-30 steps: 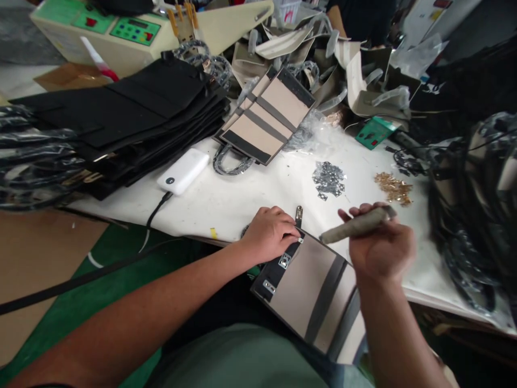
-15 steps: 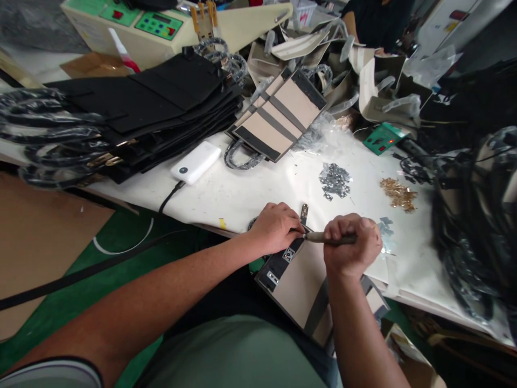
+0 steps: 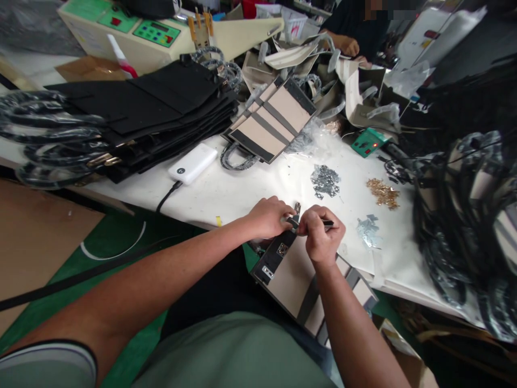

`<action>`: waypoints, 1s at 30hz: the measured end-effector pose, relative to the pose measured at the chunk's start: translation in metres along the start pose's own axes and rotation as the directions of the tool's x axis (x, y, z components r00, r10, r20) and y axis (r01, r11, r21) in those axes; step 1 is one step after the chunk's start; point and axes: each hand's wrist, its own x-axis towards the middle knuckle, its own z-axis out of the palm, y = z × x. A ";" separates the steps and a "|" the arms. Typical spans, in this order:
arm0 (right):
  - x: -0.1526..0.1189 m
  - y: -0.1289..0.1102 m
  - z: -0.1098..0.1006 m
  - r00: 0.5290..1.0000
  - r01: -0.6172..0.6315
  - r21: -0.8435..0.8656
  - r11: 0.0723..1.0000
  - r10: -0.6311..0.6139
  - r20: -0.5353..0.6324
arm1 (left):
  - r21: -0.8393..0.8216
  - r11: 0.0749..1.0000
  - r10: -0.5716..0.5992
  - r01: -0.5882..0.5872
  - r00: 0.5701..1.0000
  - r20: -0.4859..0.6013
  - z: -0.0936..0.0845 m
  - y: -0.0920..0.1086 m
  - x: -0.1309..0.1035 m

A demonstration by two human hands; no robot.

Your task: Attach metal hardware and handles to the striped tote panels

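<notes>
A beige bag panel with dark bands lies slantwise between my lap and the table edge. Small metal plates sit along its black end strip, and a metal-tipped tab sticks out beyond it. My left hand is closed in a pinch at the strip's far end; what the fingertips hold is hidden. Fingers of my right hand wrap round a slim pen-shaped tool, whose dark end shows past the knuckles. Its working tip, close to my left fingertips, cannot be made out.
Silver plates and brass-coloured pieces lie in piles on the table. A white power bank, black bag stack, beige panels and green control box stand around. Wrapped handles crowd the right. A co-worker's hand shows behind.
My right hand has moved left and closer to my left hand, with the tool still in it. The left hand keeps its pinch at the strip. The view has shifted slightly.
</notes>
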 end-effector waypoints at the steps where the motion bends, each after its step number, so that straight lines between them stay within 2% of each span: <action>1: 0.001 0.000 0.000 1.000 -0.010 0.011 1.000 0.010 0.003 | 0.004 1.000 -0.031 0.031 1.000 0.003 -0.001 0.001 0.001; 6: 0.005 0.000 -0.001 1.000 -0.018 0.095 0.995 0.018 0.008 | -0.003 0.983 -0.183 0.184 0.977 0.105 0.000 0.006 0.010; 12: -0.001 0.001 -0.001 0.999 0.018 0.123 0.992 -0.014 -0.036 | 0.056 0.977 -0.212 0.206 0.964 0.157 -0.001 0.007 0.023; 17: -0.005 0.003 -0.002 0.999 0.032 0.123 0.992 -0.030 -0.020 | 0.001 0.973 -0.224 0.229 0.951 0.213 -0.001 0.008 0.025; 22: 0.003 -0.001 -0.003 0.999 0.024 0.197 0.980 -0.018 -0.032 | -0.043 0.955 -0.280 0.295 0.937 0.208 0.000 0.009 0.029; 26: 0.010 -0.008 -0.002 0.994 0.089 0.281 0.956 -0.069 -0.081 | -0.040 0.948 -0.293 0.317 0.912 0.286 -0.005 0.011 0.038; 28: 0.010 -0.010 0.000 0.990 0.119 0.273 0.955 -0.094 -0.102 | -0.038 0.947 -0.291 0.318 0.905 0.310 -0.008 0.012 0.041; 30: 0.010 -0.010 0.003 0.994 0.088 0.232 0.969 -0.071 -0.083 | -0.037 0.945 -0.296 0.325 0.899 0.322 -0.012 0.013 0.043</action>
